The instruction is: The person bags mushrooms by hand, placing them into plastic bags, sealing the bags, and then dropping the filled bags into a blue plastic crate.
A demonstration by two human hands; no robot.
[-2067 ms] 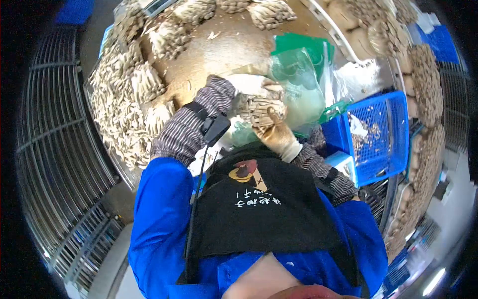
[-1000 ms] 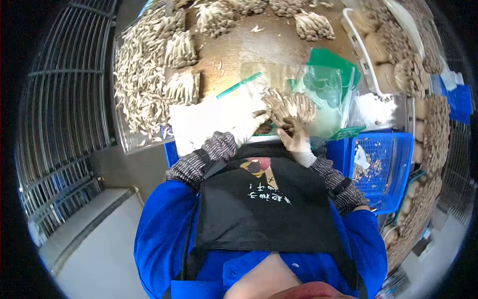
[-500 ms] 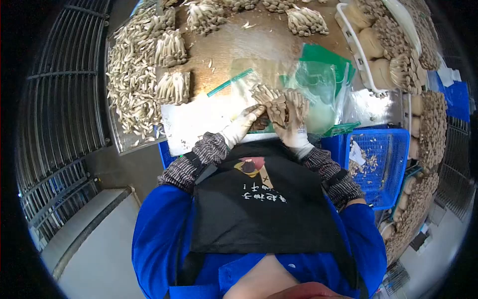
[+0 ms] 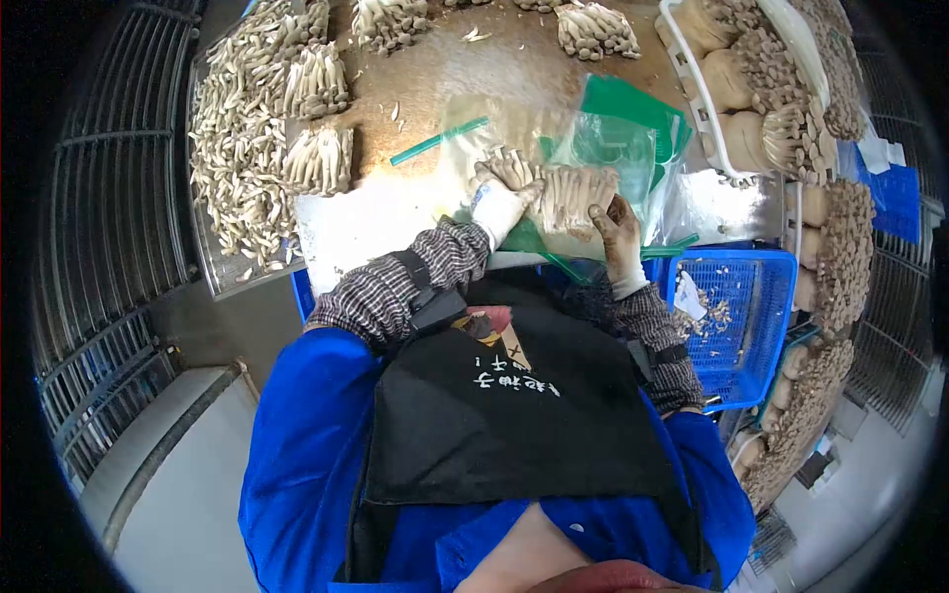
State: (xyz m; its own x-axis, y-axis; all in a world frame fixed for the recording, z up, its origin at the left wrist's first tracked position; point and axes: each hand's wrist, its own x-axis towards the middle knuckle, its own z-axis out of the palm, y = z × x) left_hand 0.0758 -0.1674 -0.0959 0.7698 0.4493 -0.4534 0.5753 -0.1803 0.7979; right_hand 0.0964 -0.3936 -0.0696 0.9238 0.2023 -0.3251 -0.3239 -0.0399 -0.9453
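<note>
My left hand (image 4: 497,210), in a white glove, is closed around the left end of a clump of mushrooms (image 4: 576,198) above the front of the table. My right hand (image 4: 620,242), its glove stained brown at the fingers, grips the clump's right end. The pale stems lie side by side between both hands; the caps are mostly hidden. Beneath and behind the clump lie clear plastic bags (image 4: 633,148) with green edges. A green strip (image 4: 440,140) crosses the tabletop to the left.
Loose mushrooms (image 4: 232,178) are heaped at the left, beside trimmed clumps (image 4: 319,160). Another clump (image 4: 596,32) sits at the back. A white crate (image 4: 707,109) of mushrooms stands at the right. Below it, a blue basket (image 4: 741,341) contains scraps. A green sheet (image 4: 633,104) lies behind the bags.
The clump has turned, showing its stems broadly instead of its caps. My left hand has moved right and up onto its left end; my right hand has shifted to its right end.
</note>
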